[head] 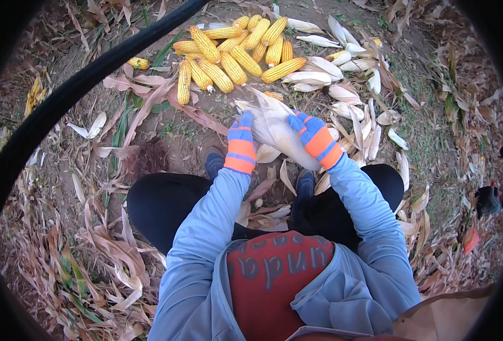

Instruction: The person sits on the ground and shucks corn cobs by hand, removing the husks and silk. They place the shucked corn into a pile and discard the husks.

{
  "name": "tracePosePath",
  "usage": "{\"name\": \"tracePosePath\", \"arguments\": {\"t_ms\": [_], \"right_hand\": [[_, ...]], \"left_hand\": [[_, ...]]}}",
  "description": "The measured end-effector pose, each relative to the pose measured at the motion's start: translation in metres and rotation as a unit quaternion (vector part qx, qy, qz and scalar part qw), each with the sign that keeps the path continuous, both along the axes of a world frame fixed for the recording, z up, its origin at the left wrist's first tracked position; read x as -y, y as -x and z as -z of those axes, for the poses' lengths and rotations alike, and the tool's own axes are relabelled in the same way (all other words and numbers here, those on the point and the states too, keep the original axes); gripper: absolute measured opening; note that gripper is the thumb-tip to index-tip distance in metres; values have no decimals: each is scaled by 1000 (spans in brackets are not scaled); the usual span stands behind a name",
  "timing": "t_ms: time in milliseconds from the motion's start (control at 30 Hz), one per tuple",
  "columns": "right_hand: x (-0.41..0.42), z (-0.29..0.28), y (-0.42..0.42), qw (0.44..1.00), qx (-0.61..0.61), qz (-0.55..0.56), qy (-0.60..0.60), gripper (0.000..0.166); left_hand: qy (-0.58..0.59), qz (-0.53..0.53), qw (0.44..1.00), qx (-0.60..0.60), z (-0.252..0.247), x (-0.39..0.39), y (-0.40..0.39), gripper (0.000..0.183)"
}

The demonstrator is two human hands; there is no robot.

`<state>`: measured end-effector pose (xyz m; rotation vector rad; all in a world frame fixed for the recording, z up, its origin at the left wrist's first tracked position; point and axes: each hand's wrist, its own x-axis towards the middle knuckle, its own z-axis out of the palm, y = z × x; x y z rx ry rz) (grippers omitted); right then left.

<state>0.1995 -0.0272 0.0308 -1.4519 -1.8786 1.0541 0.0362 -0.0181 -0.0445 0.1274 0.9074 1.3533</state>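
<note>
Between both hands I hold an ear of corn in pale, loosened husk [272, 121]; no kernels show through the leaves. My left hand [241, 144], in an orange and blue striped knit glove, grips the husk's left edge with the thumb up. From the right, my right hand [317, 138], gloved alike, clasps the other side, its fingers partly behind the leaves. Just beyond lies a heap of bare yellow corn cobs [230, 53]. One more cob [273, 96] lies partly hidden behind the husk I hold.
Several ears in their husks [319, 76] lie to the right of the heap, among discarded husks [368, 128]. Dry corn stalks [110, 251] cover the ground at left. A black strap or cable [85, 72] crosses the upper left view. A dark bird [488, 200] stands at far right.
</note>
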Motion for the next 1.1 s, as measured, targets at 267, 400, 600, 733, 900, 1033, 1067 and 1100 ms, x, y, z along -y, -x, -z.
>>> {"name": "tracePosePath", "arguments": {"t_ms": [267, 400, 600, 733, 900, 1033, 1067, 1100], "right_hand": [[-14, -13, -24, 983, -76, 147, -76, 33], [-35, -21, -41, 892, -389, 225, 48, 40], [-30, -39, -33, 844, -479, 235, 60, 41], [-25, -38, -22, 893, -402, 188, 69, 40], [-27, -27, -25, 895, -400, 173, 98, 41], [-24, -40, -17, 866, -439, 151, 184, 43], [-26, -38, -14, 861, -449, 139, 194, 44], [-27, -36, -15, 855, -459, 133, 201, 46]], "left_hand": [[114, -53, 991, 51, 10, 6, 10, 44], [124, -81, 984, 103, 31, 11, 15, 49], [240, 44, 969, -24, 64, 13, 17, 52], [-98, -5, 952, -290, 69, 10, -2, 75], [-327, 225, 627, -670, 5, 27, -23, 94], [-328, 248, 681, -606, 2, 29, -27, 93], [-331, 245, 711, -570, 7, 28, -29, 91], [-337, 245, 738, -531, 2, 26, -31, 89]]}}
